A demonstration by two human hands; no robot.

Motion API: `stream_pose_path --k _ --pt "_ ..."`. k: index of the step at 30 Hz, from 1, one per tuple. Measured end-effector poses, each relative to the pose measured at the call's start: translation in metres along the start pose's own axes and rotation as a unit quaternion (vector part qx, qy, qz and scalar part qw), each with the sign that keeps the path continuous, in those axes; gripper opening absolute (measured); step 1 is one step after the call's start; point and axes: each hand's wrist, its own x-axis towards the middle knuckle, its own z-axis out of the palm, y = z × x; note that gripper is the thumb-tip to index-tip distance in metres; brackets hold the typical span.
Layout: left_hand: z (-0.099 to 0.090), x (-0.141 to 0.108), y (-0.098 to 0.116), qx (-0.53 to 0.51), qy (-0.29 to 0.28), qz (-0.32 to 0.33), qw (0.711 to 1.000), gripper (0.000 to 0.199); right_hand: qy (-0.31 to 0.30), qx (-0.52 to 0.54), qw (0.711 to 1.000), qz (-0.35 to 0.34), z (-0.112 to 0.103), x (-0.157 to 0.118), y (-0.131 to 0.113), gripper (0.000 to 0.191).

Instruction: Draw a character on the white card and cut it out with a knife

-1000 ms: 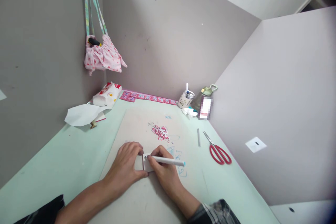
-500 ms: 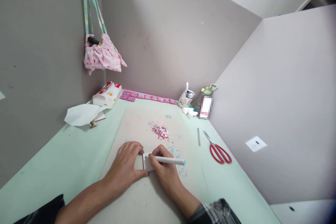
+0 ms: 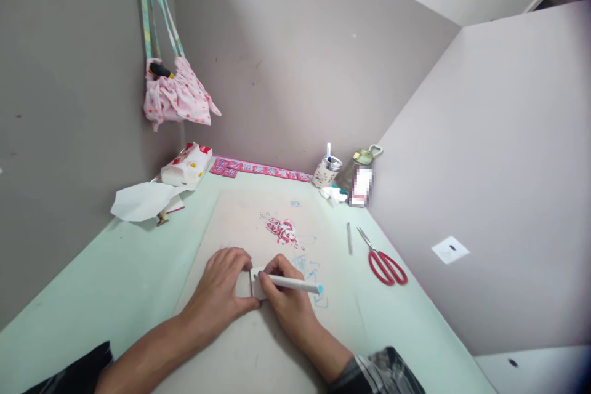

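A small white card [image 3: 257, 284] lies on a beige board [image 3: 240, 221] that rests on the mint-green desk [image 3: 115, 277]. My left hand [image 3: 221, 289] presses on the card's left side, fingers curled over it. My right hand [image 3: 289, 301] grips a white marker [image 3: 295, 284] with a light-blue end; its tip touches the card's upper left part. Most of the card is hidden under both hands. Blue scribbles [image 3: 316, 277] mark the board just right of my right hand.
Red paper scraps [image 3: 282, 231] lie mid-board. Red-handled scissors [image 3: 381, 261] and a thin metal tool [image 3: 349, 240] lie to the right. A pen cup [image 3: 327, 172], a bottle [image 3: 360, 181], a tissue pack [image 3: 187, 164], white paper [image 3: 143, 200] and a hanging pink bag [image 3: 175, 95] stand at the back.
The marker has shifted slightly left over the card with my right hand. My left hand stays pressed on the card. The view has tilted a little.
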Motion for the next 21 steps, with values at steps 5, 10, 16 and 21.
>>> stream_pose_path --k 5,10,16,21 --pt "0.0003 -0.0007 -0.0003 0.001 0.003 0.002 1.000 0.035 0.001 -0.003 1.000 -0.002 0.0000 -0.0001 0.0003 0.018" --pt "-0.0002 -0.0006 -0.0004 0.002 0.005 0.006 1.000 0.035 0.001 -0.002 1.000 -0.004 0.0001 0.0006 0.0005 0.019" --pt "0.0016 -0.0011 -0.0034 0.008 0.013 0.014 1.000 0.035 0.007 -0.002 1.000 -0.003 -0.0006 0.0005 0.0007 0.018" --pt "0.0034 -0.0016 -0.0062 0.011 0.019 0.022 1.000 0.035 0.026 0.002 1.000 0.000 -0.0019 0.0012 0.0035 0.022"
